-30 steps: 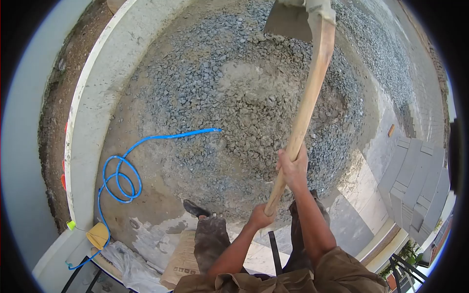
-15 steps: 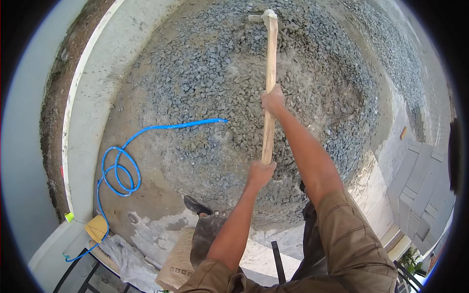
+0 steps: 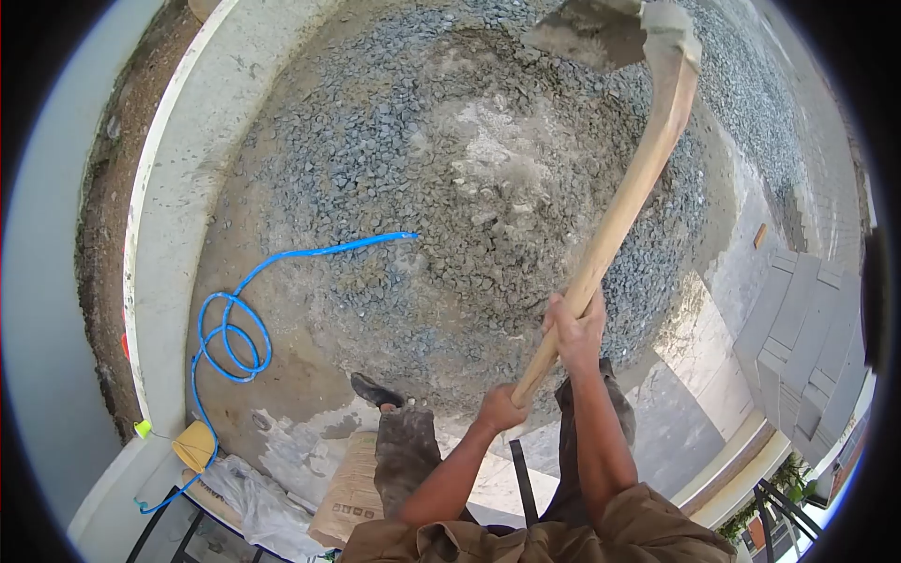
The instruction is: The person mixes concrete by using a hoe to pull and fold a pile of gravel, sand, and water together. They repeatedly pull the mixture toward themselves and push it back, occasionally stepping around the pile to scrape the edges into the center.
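Both my hands grip the wooden handle of a hoe (image 3: 631, 192), which slants up and to the right. My left hand (image 3: 504, 407) is closed round the handle's lower end, and my right hand (image 3: 576, 330) is closed farther up it. The hoe's wide blade (image 3: 593, 36), smeared with wet mix, is raised at the top of the view and points left. Below it spreads a heap of grey gravel and wet mortar (image 3: 507, 188), with a paler powdery patch in its middle.
A blue hose (image 3: 328, 250) lies coiled at the left, its end on the gravel. Near it are a yellow container (image 3: 193, 446) and a paper sack (image 3: 349, 488). A low concrete kerb (image 3: 178, 188) curves along the left. Stacked grey slabs (image 3: 798, 328) stand at the right.
The hoe has come up off the heap and swung to the right, its blade now nearer me. Both hands have drawn back toward my body, still on the handle.
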The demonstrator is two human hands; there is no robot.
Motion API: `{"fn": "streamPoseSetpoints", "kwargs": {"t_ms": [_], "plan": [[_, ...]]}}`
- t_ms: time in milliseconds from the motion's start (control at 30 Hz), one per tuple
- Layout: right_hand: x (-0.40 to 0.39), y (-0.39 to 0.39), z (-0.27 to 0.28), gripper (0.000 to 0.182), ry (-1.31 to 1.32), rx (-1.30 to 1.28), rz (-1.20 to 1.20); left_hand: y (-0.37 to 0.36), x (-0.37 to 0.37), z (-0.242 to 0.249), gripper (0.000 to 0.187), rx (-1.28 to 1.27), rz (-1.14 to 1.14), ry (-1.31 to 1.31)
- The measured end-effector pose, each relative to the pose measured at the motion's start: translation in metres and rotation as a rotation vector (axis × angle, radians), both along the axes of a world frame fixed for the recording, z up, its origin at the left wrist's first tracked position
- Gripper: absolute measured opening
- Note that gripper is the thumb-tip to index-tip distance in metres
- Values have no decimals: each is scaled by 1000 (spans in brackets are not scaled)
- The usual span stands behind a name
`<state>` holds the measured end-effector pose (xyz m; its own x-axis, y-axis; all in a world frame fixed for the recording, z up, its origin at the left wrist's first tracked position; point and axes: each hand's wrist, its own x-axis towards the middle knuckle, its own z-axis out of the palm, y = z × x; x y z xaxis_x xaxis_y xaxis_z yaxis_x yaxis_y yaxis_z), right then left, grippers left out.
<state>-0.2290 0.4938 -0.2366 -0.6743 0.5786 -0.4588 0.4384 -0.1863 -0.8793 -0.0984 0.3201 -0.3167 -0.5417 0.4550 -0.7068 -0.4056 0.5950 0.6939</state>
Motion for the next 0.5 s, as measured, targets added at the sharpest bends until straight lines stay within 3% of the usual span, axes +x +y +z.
{"fn": "streamPoseSetpoints", "kwargs": {"t_ms": [67,133,267,300,367,433,500], "plan": [[-60,43,24,30,143,166,-11,56,-78,-1,24,146,24,158],[-127,84,39,34,100,391,-39,109,-159,5,26,174,3,187],[-214,149,-30,35,19,470,-21,158,-236,-27,34,51,6,164],[-216,154,-73,37,-40,434,-7,156,-238,-33,36,-9,-4,137],[-187,164,-218,39,-438,551,125,135,-189,-60,40,-97,59,53],[-139,113,-209,43,-427,720,161,109,-134,-85,45,-132,75,-48],[-99,95,-214,47,-489,503,173,83,-88,-81,49,-183,11,-96]]}}
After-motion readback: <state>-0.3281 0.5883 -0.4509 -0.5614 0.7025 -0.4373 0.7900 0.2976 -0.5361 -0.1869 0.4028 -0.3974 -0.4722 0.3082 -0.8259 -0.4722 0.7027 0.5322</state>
